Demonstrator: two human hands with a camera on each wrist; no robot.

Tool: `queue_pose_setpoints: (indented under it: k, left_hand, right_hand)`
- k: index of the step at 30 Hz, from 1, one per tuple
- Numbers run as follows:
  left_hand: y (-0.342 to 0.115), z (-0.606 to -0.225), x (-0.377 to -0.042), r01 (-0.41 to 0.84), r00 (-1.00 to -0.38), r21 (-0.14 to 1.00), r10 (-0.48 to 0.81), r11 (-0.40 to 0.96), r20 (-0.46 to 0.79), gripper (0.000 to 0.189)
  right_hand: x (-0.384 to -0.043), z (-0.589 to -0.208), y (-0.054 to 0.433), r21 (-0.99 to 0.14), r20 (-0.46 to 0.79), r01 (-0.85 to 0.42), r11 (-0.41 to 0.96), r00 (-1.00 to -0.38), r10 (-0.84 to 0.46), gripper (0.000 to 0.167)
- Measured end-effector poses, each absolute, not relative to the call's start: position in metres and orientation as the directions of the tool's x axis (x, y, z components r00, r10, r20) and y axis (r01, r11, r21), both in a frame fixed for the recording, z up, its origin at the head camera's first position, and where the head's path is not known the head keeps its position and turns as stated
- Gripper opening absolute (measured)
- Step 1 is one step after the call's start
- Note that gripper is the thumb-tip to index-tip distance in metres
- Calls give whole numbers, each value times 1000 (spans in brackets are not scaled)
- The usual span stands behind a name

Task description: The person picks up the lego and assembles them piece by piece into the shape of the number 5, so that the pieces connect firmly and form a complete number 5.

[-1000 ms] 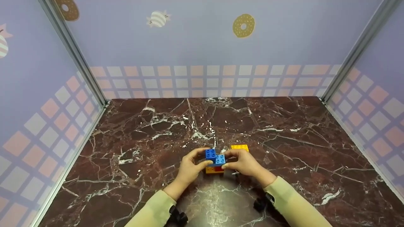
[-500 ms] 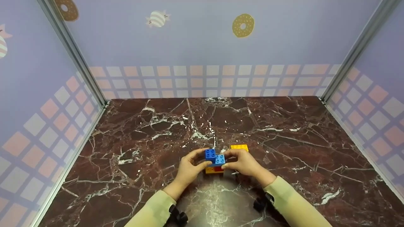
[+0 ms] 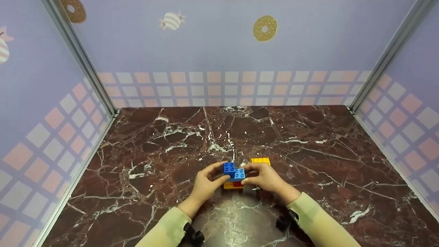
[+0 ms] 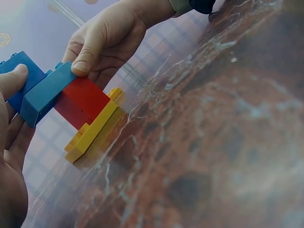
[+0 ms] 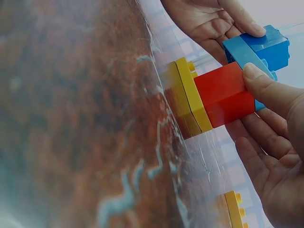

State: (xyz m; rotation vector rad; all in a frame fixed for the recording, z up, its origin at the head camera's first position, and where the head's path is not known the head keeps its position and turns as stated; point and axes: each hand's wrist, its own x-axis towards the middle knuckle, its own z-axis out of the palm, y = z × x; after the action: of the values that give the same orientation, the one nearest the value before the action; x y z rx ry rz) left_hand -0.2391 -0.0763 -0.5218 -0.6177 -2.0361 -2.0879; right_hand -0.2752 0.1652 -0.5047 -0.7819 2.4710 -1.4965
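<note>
A small stack of toy building blocks stands in front of me, with a yellow base block on the table. Above it sits a red block, then a light blue block that juts out to the left. On that overhanging end is a dark blue block. My left hand pinches the dark blue block, its thumb on the near face and its fingers behind. From the other side, my right hand pinches the light blue block; its thumb lies on the near face, close to the red block's top.
Another yellow block lies on the table just behind my right hand, partly hidden by it. The dark red marble-patterned table is bounded by patterned panels at the back and both sides.
</note>
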Motion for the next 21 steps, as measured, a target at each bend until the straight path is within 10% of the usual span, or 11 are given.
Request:
queue_pose_setpoints:
  k: [21]
  left_hand:
    - [-76,-522,-239,376,-908,923,171,-79,384,48]
  right_hand:
    - [-278,-502,169,-841,127,-378,387,-834,-537,42]
